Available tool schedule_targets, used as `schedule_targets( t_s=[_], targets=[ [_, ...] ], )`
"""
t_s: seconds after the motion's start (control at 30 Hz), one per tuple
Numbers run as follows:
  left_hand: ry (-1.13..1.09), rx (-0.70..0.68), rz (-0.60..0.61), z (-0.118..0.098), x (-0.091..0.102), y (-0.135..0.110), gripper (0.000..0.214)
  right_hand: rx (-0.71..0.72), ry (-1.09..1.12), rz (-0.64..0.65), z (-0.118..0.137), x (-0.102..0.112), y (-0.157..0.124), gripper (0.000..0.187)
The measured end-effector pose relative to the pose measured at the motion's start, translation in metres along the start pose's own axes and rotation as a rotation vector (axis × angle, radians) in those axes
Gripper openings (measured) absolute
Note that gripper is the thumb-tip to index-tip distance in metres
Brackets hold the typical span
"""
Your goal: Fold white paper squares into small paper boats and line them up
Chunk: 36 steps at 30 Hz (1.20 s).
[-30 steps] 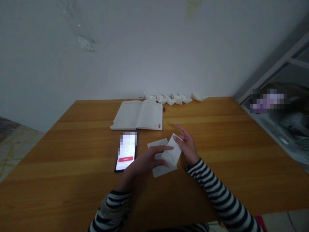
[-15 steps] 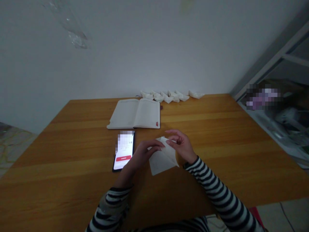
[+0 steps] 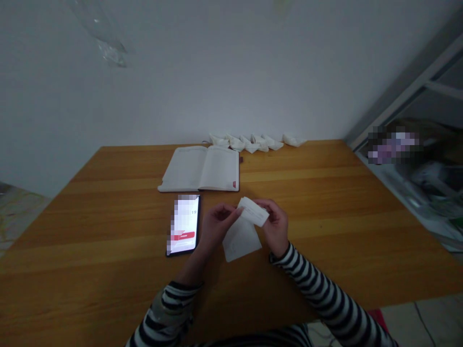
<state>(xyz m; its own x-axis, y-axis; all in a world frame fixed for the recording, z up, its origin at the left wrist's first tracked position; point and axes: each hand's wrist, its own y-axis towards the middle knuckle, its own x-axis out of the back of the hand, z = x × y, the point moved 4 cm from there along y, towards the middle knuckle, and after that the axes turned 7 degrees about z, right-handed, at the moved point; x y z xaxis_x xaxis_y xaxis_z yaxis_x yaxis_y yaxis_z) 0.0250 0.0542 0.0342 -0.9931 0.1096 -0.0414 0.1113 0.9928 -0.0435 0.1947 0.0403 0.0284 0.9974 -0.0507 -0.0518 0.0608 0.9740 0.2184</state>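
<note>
A partly folded sheet of white paper (image 3: pixel 241 241) is held between my hands above the table. Its upper part is turned over into a flap that faces me, while the lower part hangs flat below. My left hand (image 3: pixel 219 222) pinches the paper's upper left edge between thumb and fingers. On the other side, my right hand (image 3: pixel 275 225) grips the flap's right end, with some of its fingers hidden behind the paper.
An open notebook (image 3: pixel 184 168) lies beyond my hands. A lit phone (image 3: pixel 184 224) rests left of my left hand. Several folded white paper boats (image 3: pixel 249 143) stand along the wall at the back of the wooden table (image 3: pixel 325 193). Shelving (image 3: pixel 415 96) stands at the right.
The paper's upper part has been turned over into a flap toward me. My right hand has shifted from the paper's top to the flap's right end. The phone's number went from 18 to 19.
</note>
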Motion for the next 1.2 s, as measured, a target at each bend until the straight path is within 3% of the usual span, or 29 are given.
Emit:
schedule_targets(
  t_s=[0.13, 0.23, 0.37, 0.5, 0.6, 0.83, 0.93, 1.07, 1.2],
  targets=[
    [-0.015, 0.012, -0.084, 0.001, 0.007, 0.002, 0.025, -0.088, 0.116, -0.017, -0.005, 0.001, 0.002, 0.041],
    [-0.064, 0.01, -0.105, 0.002, 0.008, 0.003, 0.024, -0.17, 0.131, 0.051, -0.009, -0.003, 0.004, 0.034],
    [-0.137, 0.048, -0.08, 0.006, 0.003, 0.003, 0.026, -0.332, 0.221, 0.113, -0.019, -0.01, 0.005, 0.037],
    [-0.187, 0.122, -0.049, 0.011, 0.0, 0.002, 0.028, -0.221, 0.145, 0.051, -0.017, -0.008, 0.006, 0.028],
    [-0.114, 0.094, -0.032, 0.01, 0.001, 0.001, 0.024, -0.13, 0.039, 0.054, -0.012, -0.005, 0.008, 0.025],
    [-0.258, 0.081, 0.18, 0.003, -0.001, 0.002, 0.031, 0.018, 0.051, 0.274, 0.003, -0.004, 0.017, 0.018],
    [-0.298, 0.077, 0.229, 0.001, -0.005, 0.002, 0.034, 0.05, -0.023, 0.241, 0.003, -0.001, 0.019, 0.013],
    [-0.274, 0.009, 0.166, 0.005, -0.011, 0.001, 0.036, 0.074, -0.117, 0.092, 0.001, 0.002, 0.016, 0.013],
    [-0.269, 0.004, 0.013, 0.014, -0.012, 0.0, 0.034, 0.055, -0.151, 0.068, -0.004, -0.003, 0.011, 0.018]
  ],
)
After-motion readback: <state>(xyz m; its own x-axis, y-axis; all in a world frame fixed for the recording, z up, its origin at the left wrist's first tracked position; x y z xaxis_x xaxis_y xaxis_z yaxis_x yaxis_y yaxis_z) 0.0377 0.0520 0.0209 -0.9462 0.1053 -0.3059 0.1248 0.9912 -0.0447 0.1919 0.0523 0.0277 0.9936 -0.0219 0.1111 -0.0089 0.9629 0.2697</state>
